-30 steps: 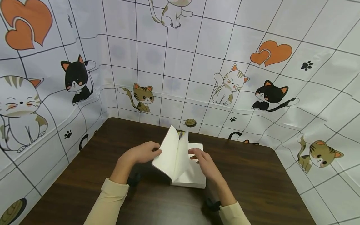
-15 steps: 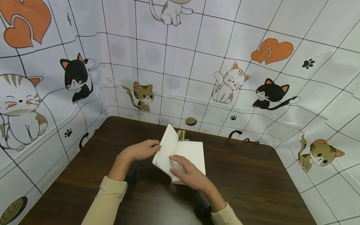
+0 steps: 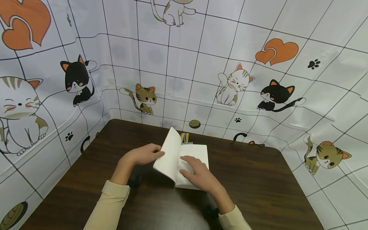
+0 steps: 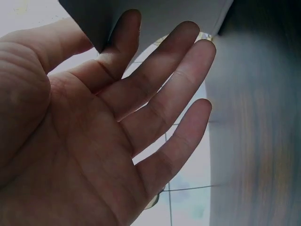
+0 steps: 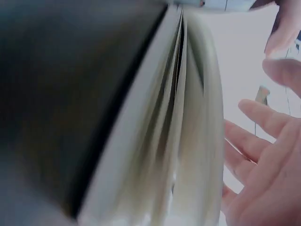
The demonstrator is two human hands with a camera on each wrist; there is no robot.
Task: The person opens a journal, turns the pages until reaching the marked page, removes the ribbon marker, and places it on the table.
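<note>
An open notebook (image 3: 195, 151) with blank white pages rests on the dark wood table, its left cover and pages tilted up. My left hand (image 3: 143, 154) pinches the outer edge of that raised side, thumb on the inner page. In the left wrist view the grey cover (image 4: 164, 16) lies between thumb and index finger, while the other fingers of the left hand (image 4: 94, 127) are straight. Over the right page is my right hand (image 3: 199, 175), fingers extended close to the paper. The right wrist view shows the right hand (image 5: 268, 160) beside the fanned page edges (image 5: 164, 132).
Directly behind the notebook lie some yellow-and-grey striped slim items (image 3: 185, 137), partly hidden by it. The brown table (image 3: 253, 179) meets a white sheet (image 3: 178, 86) printed with cats and grid lines at the back and sides.
A loose page that stood up between my hands has gone over to the left side. My right hand swept left with it, then drew slightly back over the right page. My left hand keeps its hold.
</note>
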